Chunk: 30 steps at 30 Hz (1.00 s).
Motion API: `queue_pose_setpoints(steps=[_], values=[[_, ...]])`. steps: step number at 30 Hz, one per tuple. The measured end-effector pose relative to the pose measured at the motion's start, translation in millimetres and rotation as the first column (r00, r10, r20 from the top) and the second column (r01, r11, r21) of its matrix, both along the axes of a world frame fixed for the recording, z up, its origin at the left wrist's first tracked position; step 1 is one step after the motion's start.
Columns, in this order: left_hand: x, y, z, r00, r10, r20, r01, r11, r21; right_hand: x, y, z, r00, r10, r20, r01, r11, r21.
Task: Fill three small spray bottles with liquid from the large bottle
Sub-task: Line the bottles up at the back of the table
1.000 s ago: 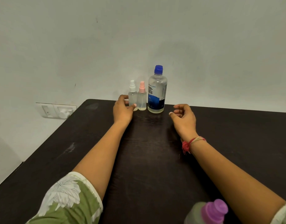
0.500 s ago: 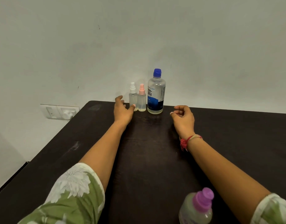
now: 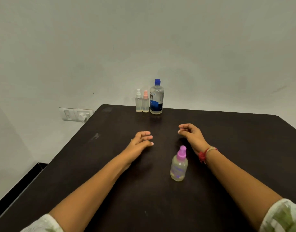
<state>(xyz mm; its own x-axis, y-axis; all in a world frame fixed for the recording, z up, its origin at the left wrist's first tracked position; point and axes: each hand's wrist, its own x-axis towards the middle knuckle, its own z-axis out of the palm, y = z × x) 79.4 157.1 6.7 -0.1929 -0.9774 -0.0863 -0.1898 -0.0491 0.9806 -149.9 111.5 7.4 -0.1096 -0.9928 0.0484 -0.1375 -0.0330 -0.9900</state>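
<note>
Since half a second ago, the left hand (image 3: 140, 141) has drawn back from the white-capped spray bottle (image 3: 138, 102) and now hovers mid-table, fingers loosely spread, holding nothing. The right hand (image 3: 191, 134) has pulled back too, fingers loosely curled and empty.

The dark, matte table (image 3: 227, 148) has rounded far corners. At its far edge, against the wall, stands the large bottle (image 3: 156, 99): clear plastic, blue cap, blue label, clear liquid inside. Just left of it, side by side, are the pink-capped spray bottle (image 3: 145, 102) and the white-capped one, both slim, translucent cylinders. The squat purple-capped spray bottle (image 3: 179, 166) stands between the forearms, near the right wrist, and holds pale cloudy liquid.
</note>
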Motion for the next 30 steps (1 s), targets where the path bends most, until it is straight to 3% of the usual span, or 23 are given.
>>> queue_pose_setpoints(steps=[5,8,10,16,30], values=[[-13.4,59.4,-5.1,0.982,-0.16,0.1,0.168,0.983,-0.078,-6.8,41.0,1.0,0.999,0.039,0.017,-0.039,0.999,0.023],[-30.6,84.9,-5.7,0.946,-0.178,0.27,0.229,0.959,-0.169,-10.9,62.1,-0.3,0.997,0.073,-0.028,-0.073,0.997,0.022],[-41.8,96.7,-5.7,0.932,-0.129,0.338,0.206,0.957,-0.204,-12.2,73.2,-1.5,0.994,0.083,-0.065,-0.082,0.997,0.011],[-60.5,104.2,-4.8,0.946,0.122,0.301,-0.039,0.963,-0.266,-14.8,98.8,-3.0,0.983,0.123,-0.136,-0.124,0.992,0.002],[-63.9,97.6,-7.0,0.899,0.175,0.401,-0.056,0.955,-0.292,-12.2,117.7,0.4,0.933,0.286,-0.218,-0.287,0.958,0.028]])
